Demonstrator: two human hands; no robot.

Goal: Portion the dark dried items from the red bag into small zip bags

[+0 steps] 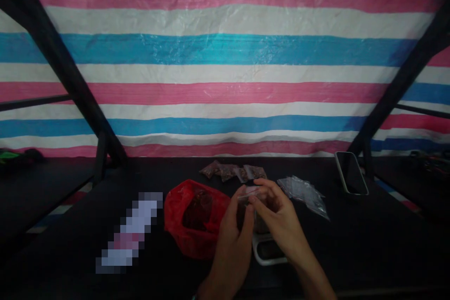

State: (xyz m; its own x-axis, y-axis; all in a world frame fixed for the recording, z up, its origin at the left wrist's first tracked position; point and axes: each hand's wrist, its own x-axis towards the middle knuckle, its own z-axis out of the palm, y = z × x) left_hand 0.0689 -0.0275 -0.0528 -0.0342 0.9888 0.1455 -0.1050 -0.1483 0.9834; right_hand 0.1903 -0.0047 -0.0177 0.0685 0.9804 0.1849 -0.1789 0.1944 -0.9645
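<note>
Near the middle of the black table, my left hand (234, 229) and my right hand (277, 213) are close together, both with fingers closed on a small clear plastic bag (251, 191). Its contents are dark and hard to make out. Beside my left hand lies an open red plastic bag (179, 239) with dark reddish-brown pieces inside. Below my right hand sits a white-rimmed device (260, 258), partly covered by the hands. Several filled small bags (228, 171) lie in a row behind my hands. To the right is a spread of flat clear bags (304, 192).
A phone (351, 173) lies at the back right of the black table (369, 243). A blurred-out strip (130, 232) lies at the left. Dark slanted posts stand at both sides, before a striped plastic sheet (225, 47).
</note>
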